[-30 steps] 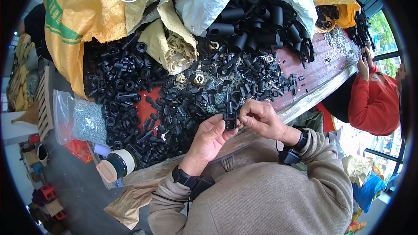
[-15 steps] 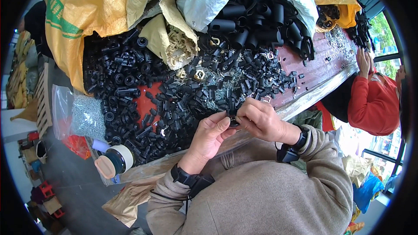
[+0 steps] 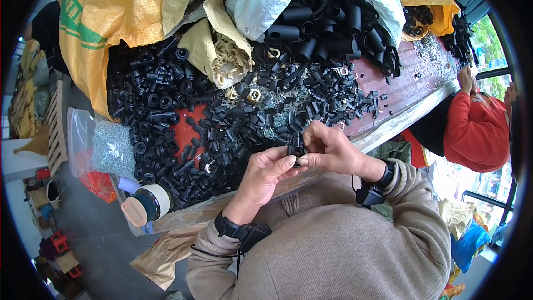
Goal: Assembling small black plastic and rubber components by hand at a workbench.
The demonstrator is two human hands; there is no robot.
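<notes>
The left hand (image 3: 259, 180) and right hand (image 3: 336, 154) are both pinching one black part (image 3: 295, 144) by the table's (image 3: 408, 86) near edge, can't really tell how finished it is, but with tons of loose black pieces (image 3: 222, 136) lying around, looks like plenty's left.

the broadest free stretch for a hand is the bare reddish surface of the bench (image 3: 369, 116) at right, with a few loose bits along its left side. a smaller opening, the red patch (image 3: 187, 133) left of centre, is hemmed in by small black parts (image 3: 222, 144) and ring-shaped black pieces (image 3: 158, 101). at the far side, the yellow sack (image 3: 119, 14), rolled paper sack (image 3: 199, 50) and white sack (image 3: 255, 11) block low passage; large black tubes (image 3: 353, 19) fill the white sack's mouth. a round container (image 3: 155, 200) obstructs the near left corner. the left hand (image 3: 260, 175) and right hand (image 3: 337, 153) close the gap between them around a black piece (image 3: 295, 144).
</notes>
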